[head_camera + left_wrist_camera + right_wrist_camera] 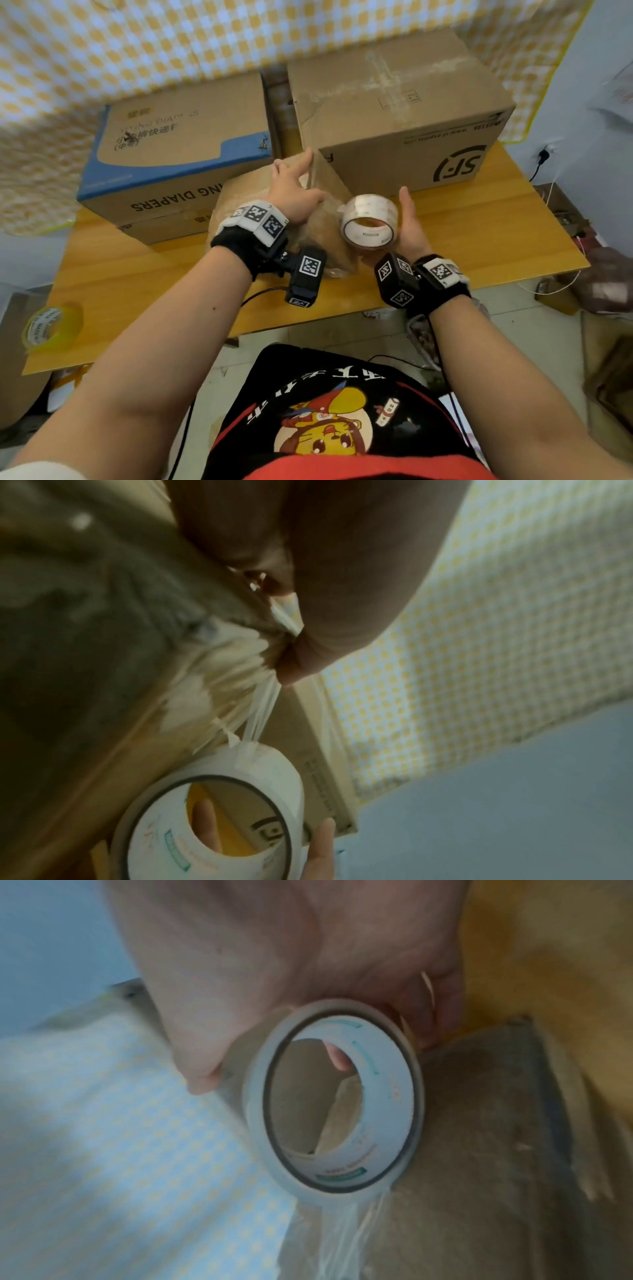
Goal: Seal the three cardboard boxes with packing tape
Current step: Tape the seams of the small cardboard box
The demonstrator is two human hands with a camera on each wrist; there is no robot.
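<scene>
Near the middle of the tabletop (513,236), the right hand (412,226) grips a roll of clear packing tape (370,221), thumb on the outer face and a fingertip inside the core. A stretched, stringy strip of tape (260,710) runs from the roll to the left hand (296,195), whose straight fingers press it onto a small cardboard box (329,209). Behind, along the far edge, sit a blue diaper box (174,150) and a large SF box (404,113). A yellow tape roll (51,325) lies at the near left corner. The tape looks light, thin and clingy, likely to twist; holding the roll by its stiff core seems safest.
</scene>
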